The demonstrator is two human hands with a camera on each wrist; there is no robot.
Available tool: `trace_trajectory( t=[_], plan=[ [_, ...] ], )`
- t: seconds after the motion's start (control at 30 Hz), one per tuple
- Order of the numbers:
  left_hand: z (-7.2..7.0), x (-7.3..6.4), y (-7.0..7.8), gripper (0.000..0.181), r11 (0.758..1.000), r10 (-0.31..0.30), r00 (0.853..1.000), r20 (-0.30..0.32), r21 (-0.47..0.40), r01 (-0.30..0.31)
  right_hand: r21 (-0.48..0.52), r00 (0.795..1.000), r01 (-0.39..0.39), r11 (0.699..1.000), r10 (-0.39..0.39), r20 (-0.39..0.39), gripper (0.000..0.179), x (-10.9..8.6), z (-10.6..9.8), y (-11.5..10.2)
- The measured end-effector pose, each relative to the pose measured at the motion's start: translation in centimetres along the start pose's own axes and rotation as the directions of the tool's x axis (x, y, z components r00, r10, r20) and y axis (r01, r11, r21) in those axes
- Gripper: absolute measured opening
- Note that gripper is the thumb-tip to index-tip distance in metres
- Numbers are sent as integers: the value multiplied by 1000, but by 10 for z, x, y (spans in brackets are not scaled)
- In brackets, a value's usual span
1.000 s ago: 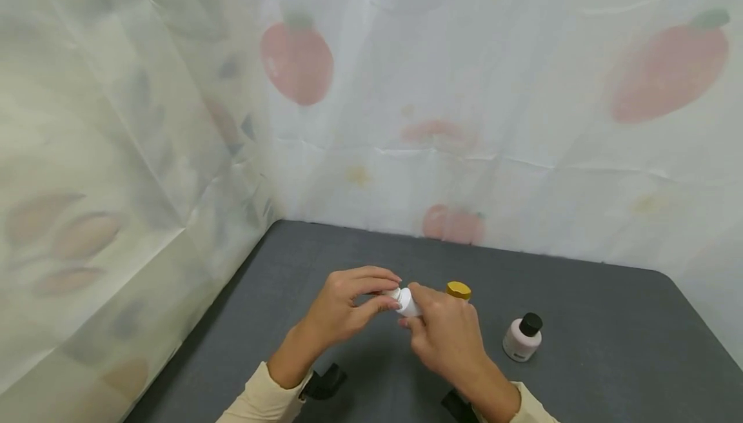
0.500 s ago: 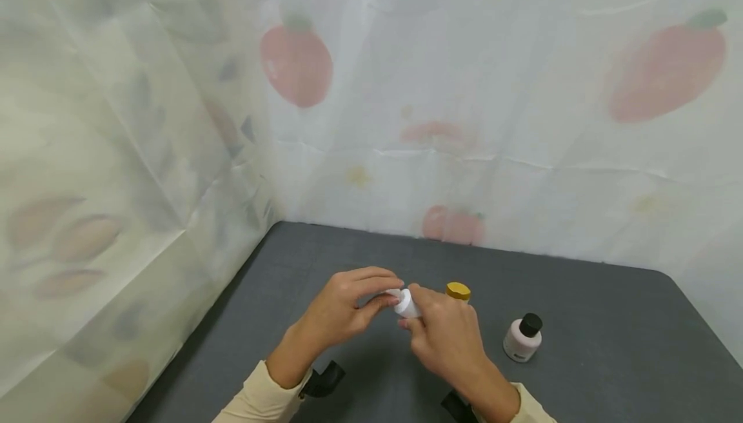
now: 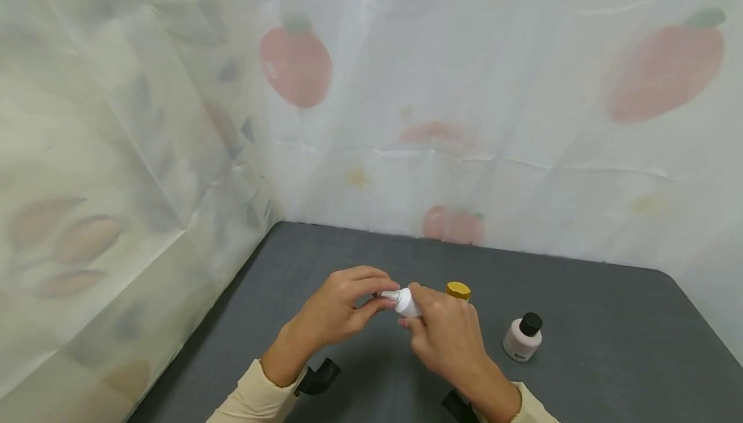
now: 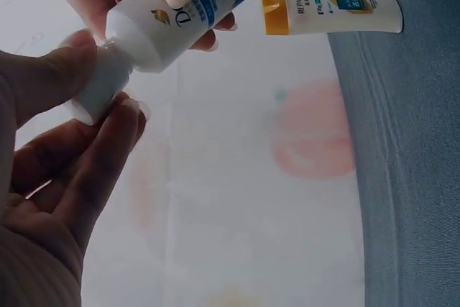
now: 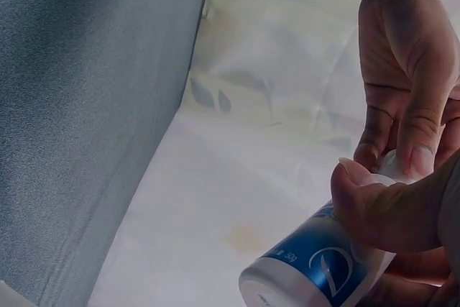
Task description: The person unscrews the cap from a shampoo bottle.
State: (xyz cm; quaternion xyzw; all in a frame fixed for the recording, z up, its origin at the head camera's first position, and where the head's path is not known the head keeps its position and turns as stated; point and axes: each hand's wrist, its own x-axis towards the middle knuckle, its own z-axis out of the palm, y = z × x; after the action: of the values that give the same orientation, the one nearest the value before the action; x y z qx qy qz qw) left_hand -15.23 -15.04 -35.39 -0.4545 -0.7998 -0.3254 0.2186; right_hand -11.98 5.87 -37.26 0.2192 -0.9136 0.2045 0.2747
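Note:
A small white bottle (image 4: 147, 37) with a blue label is held tilted above the table, its neck towards my left hand. My right hand (image 3: 449, 329) grips it round the body; the blue label and base show in the right wrist view. The thumb and fingers of my left hand (image 3: 351, 300) pinch the white cap (image 4: 100, 88) at the neck. In the left wrist view, ridges of the neck show between cap and shoulder. Behind my right hand stands a white shampoo bottle (image 4: 345, 12) with a gold cap, mostly hidden in the head view.
A pale pink bottle (image 3: 522, 342) with a black cap stands on the dark grey table (image 3: 604, 320), right of my right hand. Printed white sheets (image 3: 522, 88) hang behind the table and along its left side.
My left hand has shifted slightly left, its fingers changing position on the cap. The right hand and the bottle stay almost still.

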Motion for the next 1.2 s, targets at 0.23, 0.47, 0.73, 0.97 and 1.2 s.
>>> trace_trajectory(
  t=[0.23, 0.47, 0.73, 0.97, 1.2],
  plan=[
    [1, 0, -4, 23, 998, 65, 998, -10, 13, -65, 2, 1000, 4, 1000, -4, -3, 36, 0, 0, 0],
    [-2, 0, -3, 28, 999, 52, 998, 26, 9, -52, 2, 1000, 9, 1000, -9, 3, 33, 1, 0, 0],
    [-3, 0, -1, 25, 998, 37, 999, 36, 57, -39, 9, 1000, 12, 1000, -12, 4, 33, 0, -1, -1],
    [-2, 2, 0, 24, 995, 52, 998, 30, 78, -54, -9, 1000, 14, 1000, -14, 13, 33, 1, -2, -2],
    [-1, 1, -1, 24, 993, 84, 996, 33, 76, -87, -17, 1000, 15, 1000, -14, 8, 34, 0, -2, -1]
  ],
)
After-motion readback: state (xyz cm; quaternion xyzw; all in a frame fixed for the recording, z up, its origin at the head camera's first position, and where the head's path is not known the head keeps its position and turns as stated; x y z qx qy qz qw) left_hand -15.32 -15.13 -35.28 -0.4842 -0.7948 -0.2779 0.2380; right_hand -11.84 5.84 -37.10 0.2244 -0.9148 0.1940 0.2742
